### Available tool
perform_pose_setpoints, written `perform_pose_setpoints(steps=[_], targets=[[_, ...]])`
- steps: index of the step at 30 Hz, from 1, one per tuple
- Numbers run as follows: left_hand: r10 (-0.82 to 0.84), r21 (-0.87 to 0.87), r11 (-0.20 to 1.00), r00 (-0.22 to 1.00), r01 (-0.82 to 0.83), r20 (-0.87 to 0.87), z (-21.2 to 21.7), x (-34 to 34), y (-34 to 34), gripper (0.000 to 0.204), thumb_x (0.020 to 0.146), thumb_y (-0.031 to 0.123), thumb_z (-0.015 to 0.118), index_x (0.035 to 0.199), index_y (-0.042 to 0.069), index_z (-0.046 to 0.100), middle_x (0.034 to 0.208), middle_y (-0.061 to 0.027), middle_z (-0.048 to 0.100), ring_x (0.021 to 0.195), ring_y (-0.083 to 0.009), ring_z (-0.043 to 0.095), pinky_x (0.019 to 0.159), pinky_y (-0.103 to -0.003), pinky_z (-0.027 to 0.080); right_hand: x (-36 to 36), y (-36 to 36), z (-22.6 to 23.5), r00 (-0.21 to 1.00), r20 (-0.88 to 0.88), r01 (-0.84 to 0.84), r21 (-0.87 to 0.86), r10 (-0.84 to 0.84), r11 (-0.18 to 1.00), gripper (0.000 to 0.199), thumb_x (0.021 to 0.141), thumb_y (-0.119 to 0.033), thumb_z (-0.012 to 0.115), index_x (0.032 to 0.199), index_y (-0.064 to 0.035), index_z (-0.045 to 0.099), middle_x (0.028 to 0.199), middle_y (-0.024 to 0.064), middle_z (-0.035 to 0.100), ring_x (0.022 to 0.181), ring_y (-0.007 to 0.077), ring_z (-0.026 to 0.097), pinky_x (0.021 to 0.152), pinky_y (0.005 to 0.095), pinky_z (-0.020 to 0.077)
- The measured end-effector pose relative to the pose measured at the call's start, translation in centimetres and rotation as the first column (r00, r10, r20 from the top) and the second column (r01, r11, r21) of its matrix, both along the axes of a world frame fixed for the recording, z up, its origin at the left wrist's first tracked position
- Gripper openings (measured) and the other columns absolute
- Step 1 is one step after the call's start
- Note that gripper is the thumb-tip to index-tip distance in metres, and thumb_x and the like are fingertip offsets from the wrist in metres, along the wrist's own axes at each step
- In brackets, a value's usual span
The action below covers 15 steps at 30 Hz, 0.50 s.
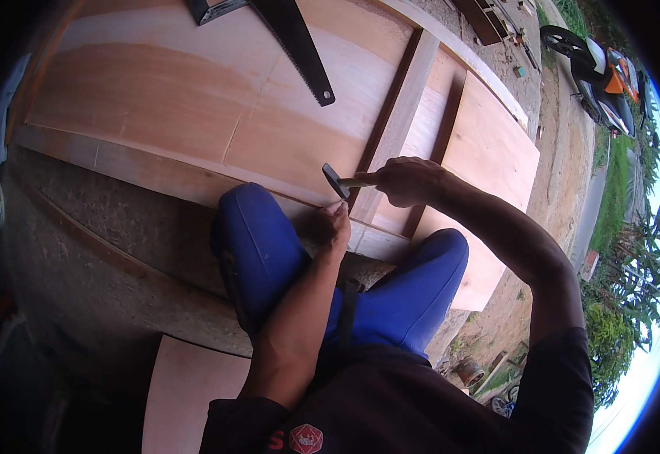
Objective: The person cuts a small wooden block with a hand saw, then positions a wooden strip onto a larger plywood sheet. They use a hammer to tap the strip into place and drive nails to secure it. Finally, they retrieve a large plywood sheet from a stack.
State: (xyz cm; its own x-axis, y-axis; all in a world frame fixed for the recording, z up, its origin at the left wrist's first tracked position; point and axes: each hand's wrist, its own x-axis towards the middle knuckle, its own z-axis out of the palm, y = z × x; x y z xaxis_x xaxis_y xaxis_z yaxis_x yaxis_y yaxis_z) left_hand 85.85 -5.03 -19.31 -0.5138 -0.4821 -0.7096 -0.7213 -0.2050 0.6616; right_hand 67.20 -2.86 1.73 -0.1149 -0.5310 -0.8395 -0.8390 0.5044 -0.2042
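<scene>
My right hand grips the wooden handle of a hammer, whose dark head hangs just above the near edge of a large plywood panel. My left hand rests on that edge right under the hammer head, fingertips pinched together as if on a small nail that I cannot make out. I crouch over the panel in blue trousers, knees on either side of my left arm. A wooden batten crosses the panel beside my right hand.
A hand saw with a dark blade lies on the panel at the top. Another plywood sheet lies to the right, a smaller piece below left. A motorbike stands at the upper right on bare ground.
</scene>
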Motion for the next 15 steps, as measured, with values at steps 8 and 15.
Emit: perform_pose_setpoints(steps=[8, 15], targets=[[-0.035, -0.08, 0.996, 0.999, 0.032, -0.033, 0.6, 0.0, 0.0, 0.037, 0.092, 0.033, 0.062, 0.101, 0.0, 0.077, 0.094, -0.0201, 0.076, 0.088, -0.0326, 0.074, 0.082, -0.038, 0.055, -0.2, 0.4, -1.9, 0.995, 0.079, -0.045, -0.174, 0.06, 0.984, 0.067, 0.088, 0.001, 0.051, 0.15, -0.0206, 0.045, 0.092, 0.0145, 0.07, 0.093, 0.0309, 0.07, 0.078, 0.0456, 0.0577], [0.016, -0.113, 0.993, 0.997, -0.025, -0.075, -0.2, 0.2, 0.6, 0.035, 0.091, 0.032, 0.061, 0.094, 0.001, 0.075, 0.086, -0.0214, 0.073, 0.08, -0.0336, 0.073, 0.076, -0.041, 0.054, -0.3, 1.3, -3.4, 0.993, 0.065, -0.089, -0.19, 0.103, 0.978, 0.056, 0.1, -0.01, 0.053, 0.154, -0.0225, 0.042, 0.098, 0.018, 0.071, 0.086, 0.0314, 0.07, 0.077, 0.0465, 0.0559]])
